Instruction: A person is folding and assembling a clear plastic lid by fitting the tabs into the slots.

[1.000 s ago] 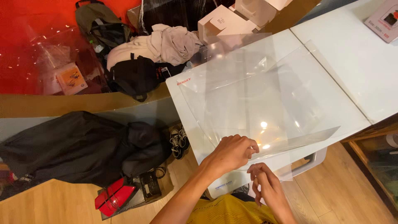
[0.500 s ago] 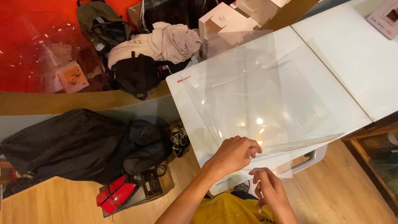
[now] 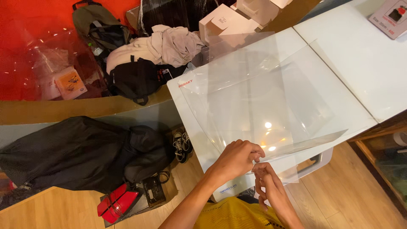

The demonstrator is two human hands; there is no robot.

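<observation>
Seemingly at work on one edge, both hands meet at about six o'clock in the head view, at the near rim of a white glass-topped appliance (image 3: 199, 127) that runs from the centre up toward two o'clock. The left hand (image 3: 237, 157) is closed, its fingers curled and pinched on the near edge of a large clear plastic sheet (image 3: 263, 97). The right hand (image 3: 271, 186) sits just below and touching it, fingertips drawn together at the same edge, as if picking at a thin layer there; whether it grips a second film or only the sheet's corner I cannot tell.

The sheet itself spreads over the white top, bowed upward at its far side toward twelve o'clock and lifting free at four o'clock, likely because it is held only at the near edge and is too limp to lie flat.

Elsewhere, a black bag (image 3: 80, 152) lies on the floor at nine o'clock with a red case (image 3: 118, 205) at seven o'clock. A heap of pale clothing (image 3: 165, 44) and white boxes (image 3: 224, 21) sit at twelve o'clock.
</observation>
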